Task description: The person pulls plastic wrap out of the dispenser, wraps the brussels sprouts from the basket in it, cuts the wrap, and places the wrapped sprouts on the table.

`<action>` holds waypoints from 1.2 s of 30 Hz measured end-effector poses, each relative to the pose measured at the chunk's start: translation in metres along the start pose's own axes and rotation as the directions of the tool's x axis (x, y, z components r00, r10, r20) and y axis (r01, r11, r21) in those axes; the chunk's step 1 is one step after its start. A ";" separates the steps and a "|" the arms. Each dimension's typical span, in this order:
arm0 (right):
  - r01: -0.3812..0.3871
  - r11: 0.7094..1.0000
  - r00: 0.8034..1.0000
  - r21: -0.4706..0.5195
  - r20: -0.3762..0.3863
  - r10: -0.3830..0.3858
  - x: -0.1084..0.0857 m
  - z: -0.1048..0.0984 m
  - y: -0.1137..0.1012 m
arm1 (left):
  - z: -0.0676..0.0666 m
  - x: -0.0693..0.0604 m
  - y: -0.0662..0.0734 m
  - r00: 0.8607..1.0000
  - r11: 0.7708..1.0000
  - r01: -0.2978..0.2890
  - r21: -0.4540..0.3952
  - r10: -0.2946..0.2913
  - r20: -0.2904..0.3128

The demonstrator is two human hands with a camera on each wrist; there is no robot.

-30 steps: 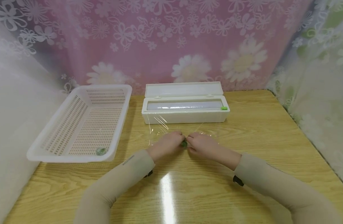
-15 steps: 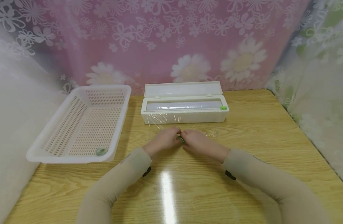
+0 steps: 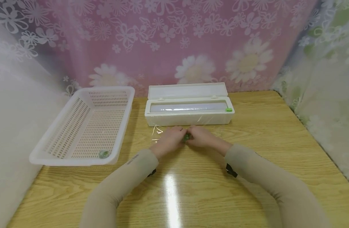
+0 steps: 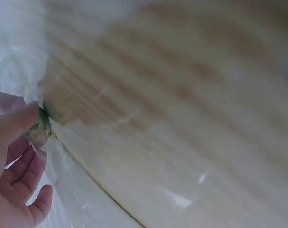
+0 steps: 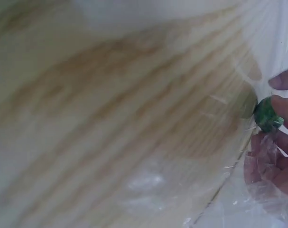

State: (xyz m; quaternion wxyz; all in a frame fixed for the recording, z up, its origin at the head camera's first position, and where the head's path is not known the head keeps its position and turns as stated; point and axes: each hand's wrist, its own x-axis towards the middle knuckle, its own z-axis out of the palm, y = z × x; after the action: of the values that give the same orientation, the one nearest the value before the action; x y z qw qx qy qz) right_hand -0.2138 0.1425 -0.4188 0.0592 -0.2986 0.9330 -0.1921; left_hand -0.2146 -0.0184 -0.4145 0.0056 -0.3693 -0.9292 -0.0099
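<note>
Between my two hands, just in front of the white box, is a small round green bundle (image 3: 187, 137) in clear cling film; what the green thing is cannot be told. My left hand (image 3: 172, 138) pinches its left side, and in the left wrist view the thumb and fingers close on the green bundle (image 4: 40, 129). From the other side my right hand (image 3: 202, 136) holds it, the thumb against the green bundle (image 5: 266, 114) in the right wrist view. Loose cling film (image 5: 269, 190) hangs crumpled about the right fingers. More film (image 3: 156, 134) spreads left of the left hand.
Behind the hands stands a white cling film box (image 3: 188, 119) with its lid raised, a film roll (image 3: 188, 107) inside and a green slider (image 3: 229, 110). At left is a white slotted basket (image 3: 124, 126) holding a small green wrapped bundle (image 3: 104, 154). Beneath lies a wooden table (image 3: 220, 196).
Both hands have shifted a little forward, toward the box, with the green bundle between them. The right hand has come slightly inward. The film's folds lie differently; basket and box are unchanged.
</note>
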 end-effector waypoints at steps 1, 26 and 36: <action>-0.011 1.000 1.000 0.011 0.000 0.011 0.000 0.000 0.000 | 0.000 0.001 -0.001 1.000 1.000 -0.004 0.009 0.004 -0.002; 0.018 0.995 0.962 -0.103 -0.271 -0.045 -0.017 -0.028 0.018 | -0.001 0.013 -0.014 0.998 0.993 0.031 -0.114 -0.023 0.067; -0.230 0.967 0.829 0.109 -0.498 0.253 -0.051 -0.074 0.073 | -0.014 0.015 -0.010 0.995 0.981 0.047 -0.187 -0.030 0.094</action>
State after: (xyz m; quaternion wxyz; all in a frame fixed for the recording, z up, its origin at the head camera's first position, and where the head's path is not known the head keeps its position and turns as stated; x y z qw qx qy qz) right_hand -0.2281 0.2503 -0.3794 -0.1585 -0.1156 0.9411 -0.2755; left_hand -0.2328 -0.0159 -0.4004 -0.0721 -0.3504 -0.9303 -0.0813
